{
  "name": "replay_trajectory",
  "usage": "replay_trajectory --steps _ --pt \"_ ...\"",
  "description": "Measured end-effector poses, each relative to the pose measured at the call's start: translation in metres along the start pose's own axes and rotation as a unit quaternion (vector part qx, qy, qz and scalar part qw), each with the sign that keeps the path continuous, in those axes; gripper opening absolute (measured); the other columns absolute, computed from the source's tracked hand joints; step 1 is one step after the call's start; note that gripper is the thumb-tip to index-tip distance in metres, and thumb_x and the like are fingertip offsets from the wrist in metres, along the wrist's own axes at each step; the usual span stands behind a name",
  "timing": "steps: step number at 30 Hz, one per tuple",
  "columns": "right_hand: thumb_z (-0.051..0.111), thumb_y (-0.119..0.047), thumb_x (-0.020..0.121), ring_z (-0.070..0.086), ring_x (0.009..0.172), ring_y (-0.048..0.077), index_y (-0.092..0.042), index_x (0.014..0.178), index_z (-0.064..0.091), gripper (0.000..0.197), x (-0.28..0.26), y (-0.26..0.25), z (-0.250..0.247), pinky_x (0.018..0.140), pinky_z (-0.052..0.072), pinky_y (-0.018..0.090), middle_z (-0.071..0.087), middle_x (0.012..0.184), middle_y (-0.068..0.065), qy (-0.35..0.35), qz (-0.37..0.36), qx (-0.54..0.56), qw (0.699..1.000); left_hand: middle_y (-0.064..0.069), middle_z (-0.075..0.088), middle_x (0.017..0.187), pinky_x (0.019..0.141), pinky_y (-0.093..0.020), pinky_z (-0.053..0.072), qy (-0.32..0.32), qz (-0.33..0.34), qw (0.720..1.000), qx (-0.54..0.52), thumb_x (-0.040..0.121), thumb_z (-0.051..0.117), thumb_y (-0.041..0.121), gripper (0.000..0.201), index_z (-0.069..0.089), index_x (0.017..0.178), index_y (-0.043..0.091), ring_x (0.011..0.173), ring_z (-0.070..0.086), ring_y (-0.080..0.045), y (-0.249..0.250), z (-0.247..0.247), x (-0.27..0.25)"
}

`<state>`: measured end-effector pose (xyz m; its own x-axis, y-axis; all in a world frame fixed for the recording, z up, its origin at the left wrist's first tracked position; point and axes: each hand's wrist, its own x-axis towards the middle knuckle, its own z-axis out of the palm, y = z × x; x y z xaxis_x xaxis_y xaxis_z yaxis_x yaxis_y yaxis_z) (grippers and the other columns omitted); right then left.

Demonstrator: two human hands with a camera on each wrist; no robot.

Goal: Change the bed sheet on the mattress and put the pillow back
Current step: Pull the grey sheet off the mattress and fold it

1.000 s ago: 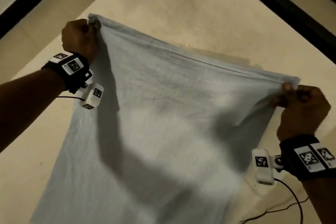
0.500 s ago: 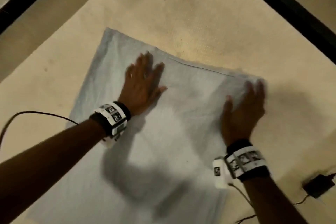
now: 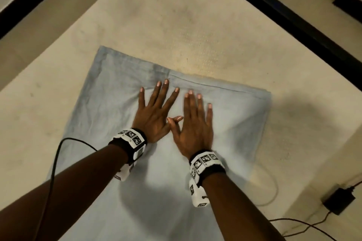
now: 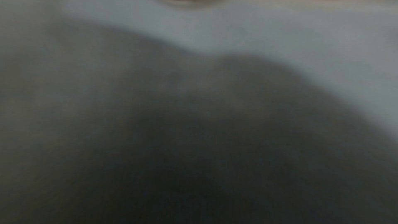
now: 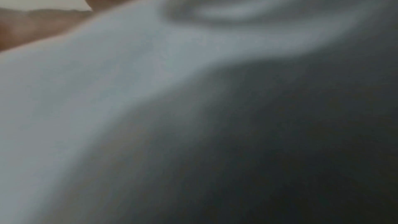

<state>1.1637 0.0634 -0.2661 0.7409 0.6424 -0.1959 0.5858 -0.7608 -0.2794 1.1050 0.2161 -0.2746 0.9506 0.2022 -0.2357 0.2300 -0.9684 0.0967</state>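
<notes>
Head view: both hands — left hand, right hand — press flat, fingers spread, on bed sheet.

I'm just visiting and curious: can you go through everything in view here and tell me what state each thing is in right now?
Pale blue sheet: folded, lying flat on the mattress, slightly creased.
Mattress: bare, cream, stained in patches.
Left hand: flat, fingers spread, pressing on the sheet.
Right hand: flat, fingers straight, pressing on the sheet beside the left.
Black adapter: on the floor, cable attached.
</notes>
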Motion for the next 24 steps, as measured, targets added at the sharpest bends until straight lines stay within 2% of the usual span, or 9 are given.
replay_trajectory --steps 3,6,9,13,16,19,22,24 --pt "0.025 -0.066 0.100 -0.006 0.156 0.025 -0.016 0.161 0.001 0.083 0.005 0.049 -0.013 0.122 0.005 0.059 -0.004 0.169 0.004 0.033 0.069 -0.029 0.997 -0.002 -0.007 0.170 0.118 -0.068 0.007 0.017 0.013 1.000 0.008 0.097 0.028 0.072 0.082 0.002 0.162 0.030 0.157 -0.004 -0.025 -0.031 -0.005 0.002" --pt "0.027 -0.072 0.097 -0.006 0.156 0.025 -0.019 0.161 0.000 0.088 0.012 0.086 -0.022 0.120 0.005 0.062 -0.006 0.169 0.004 0.047 0.120 -0.047 0.991 0.003 -0.005 0.170 0.119 -0.068 0.004 0.022 -0.046 0.999 0.008 0.092 0.028 0.078 0.085 0.002 0.161 0.036 0.157 -0.006 -0.026 -0.080 -0.011 0.000" --pt "0.029 -0.076 0.094 -0.006 0.156 0.026 -0.021 0.162 0.002 0.091 0.016 0.091 -0.021 0.119 0.004 0.065 -0.005 0.169 0.005 0.056 0.124 -0.054 0.989 0.006 -0.009 0.170 0.119 -0.069 -0.001 0.016 -0.095 0.995 -0.013 0.088 0.029 0.082 0.088 -0.002 0.160 0.041 0.156 -0.009 -0.024 -0.121 -0.019 0.004" --pt "0.029 -0.082 0.089 -0.008 0.155 0.034 -0.031 0.161 0.001 0.093 0.015 0.088 -0.018 0.114 0.003 0.073 -0.009 0.167 0.015 0.061 0.161 -0.071 0.983 0.005 -0.015 0.169 0.117 -0.070 -0.003 0.017 -0.112 0.993 -0.030 0.084 0.033 0.087 0.093 -0.004 0.159 0.045 0.156 -0.014 -0.024 -0.142 -0.021 0.017" --pt "0.030 -0.085 0.086 -0.011 0.153 0.038 -0.034 0.160 -0.001 0.096 0.014 0.090 -0.019 0.112 0.003 0.076 -0.013 0.165 0.022 0.069 0.177 -0.059 0.980 0.004 -0.017 0.168 0.117 -0.069 -0.005 0.019 -0.114 0.993 -0.039 0.082 0.035 0.089 0.097 -0.007 0.158 0.045 0.156 -0.014 -0.023 -0.149 -0.021 0.022" --pt "0.030 -0.089 0.083 -0.013 0.153 0.039 -0.033 0.160 -0.002 0.100 0.013 0.096 -0.020 0.111 0.003 0.078 -0.014 0.165 0.023 0.081 0.200 -0.055 0.975 0.002 -0.016 0.169 0.118 -0.068 -0.006 0.017 -0.120 0.991 -0.057 0.079 0.035 0.092 0.104 -0.010 0.158 0.042 0.156 -0.012 -0.021 -0.163 -0.025 0.027" --pt "0.029 -0.090 0.083 -0.012 0.154 0.036 -0.029 0.161 -0.003 0.104 0.011 0.102 -0.019 0.113 0.004 0.075 -0.012 0.165 0.023 0.084 0.202 -0.047 0.975 0.002 -0.015 0.169 0.118 -0.069 -0.003 -0.004 -0.130 0.990 -0.053 0.078 0.029 0.095 0.109 -0.013 0.159 0.036 0.156 -0.011 -0.020 -0.176 -0.031 0.028" --pt "0.028 -0.090 0.083 -0.010 0.154 0.037 -0.024 0.161 -0.003 0.106 0.011 0.100 -0.019 0.114 0.002 0.073 -0.011 0.165 0.024 0.079 0.212 -0.036 0.973 -0.005 -0.015 0.169 0.116 -0.072 -0.004 -0.014 -0.160 0.987 -0.030 0.078 0.022 0.096 0.110 -0.013 0.160 0.031 0.156 -0.010 -0.026 -0.172 -0.034 0.023"
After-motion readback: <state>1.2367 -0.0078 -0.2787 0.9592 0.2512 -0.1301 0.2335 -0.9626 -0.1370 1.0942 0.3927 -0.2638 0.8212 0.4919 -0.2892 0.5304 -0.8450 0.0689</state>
